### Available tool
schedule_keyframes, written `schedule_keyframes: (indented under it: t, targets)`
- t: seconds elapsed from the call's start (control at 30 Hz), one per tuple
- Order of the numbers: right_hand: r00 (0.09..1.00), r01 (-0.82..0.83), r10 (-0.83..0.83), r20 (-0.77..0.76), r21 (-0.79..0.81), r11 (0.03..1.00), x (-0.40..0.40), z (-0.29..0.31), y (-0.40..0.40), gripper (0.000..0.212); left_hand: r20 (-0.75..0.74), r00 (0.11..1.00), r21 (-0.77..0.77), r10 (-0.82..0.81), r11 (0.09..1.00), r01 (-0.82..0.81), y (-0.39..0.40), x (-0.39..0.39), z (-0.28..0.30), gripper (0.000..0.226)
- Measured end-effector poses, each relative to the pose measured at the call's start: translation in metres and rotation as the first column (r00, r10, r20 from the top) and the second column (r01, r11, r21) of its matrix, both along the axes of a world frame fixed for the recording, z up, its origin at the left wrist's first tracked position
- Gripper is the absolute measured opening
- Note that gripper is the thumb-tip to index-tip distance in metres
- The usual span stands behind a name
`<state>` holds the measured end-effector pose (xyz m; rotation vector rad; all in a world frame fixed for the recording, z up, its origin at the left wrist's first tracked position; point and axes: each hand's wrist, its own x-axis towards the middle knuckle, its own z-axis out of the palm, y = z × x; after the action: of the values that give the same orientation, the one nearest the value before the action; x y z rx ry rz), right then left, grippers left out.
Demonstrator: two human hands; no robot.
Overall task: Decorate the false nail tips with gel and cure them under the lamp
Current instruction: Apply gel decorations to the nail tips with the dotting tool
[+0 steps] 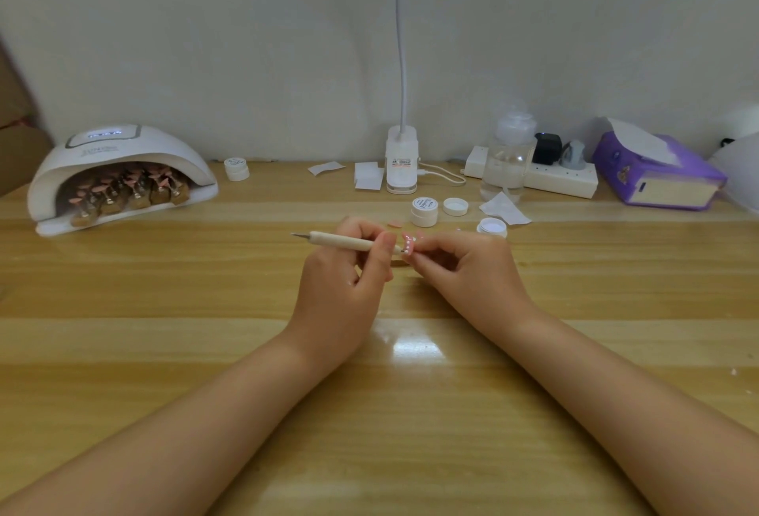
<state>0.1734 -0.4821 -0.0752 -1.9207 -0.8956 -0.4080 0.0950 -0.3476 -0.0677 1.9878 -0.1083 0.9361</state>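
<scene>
Head view, mid-frame above the desk (164,343): a pen (345,241) is gripped by the left hand (341,289), a tip (408,248) pinched by the right hand (464,269); wet dots could be smeared if either slips.

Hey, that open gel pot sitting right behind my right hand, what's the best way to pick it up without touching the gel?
Grip the open gel pot by its round side wall, thumb and fingers on opposite sides, reaching down from above. It stands upright with its mouth open and its lid lying apart, so pinching the rim would likely dip fingers into the gel. The right hand is nearest, but it holds a nail tip.
</scene>
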Motion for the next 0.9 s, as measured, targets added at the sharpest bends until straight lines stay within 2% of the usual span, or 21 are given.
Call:
schedule_keyframes:
  t: [0.9]
  targets:
    - [1.0,-0.02,0.021,-0.017,0.023,1.0,0.002,-0.0017,0.0007,0.013,-0.005,1.0,0.014,0.005,1.0,-0.005,-0.0003,0.0012,-0.0003,0.016]
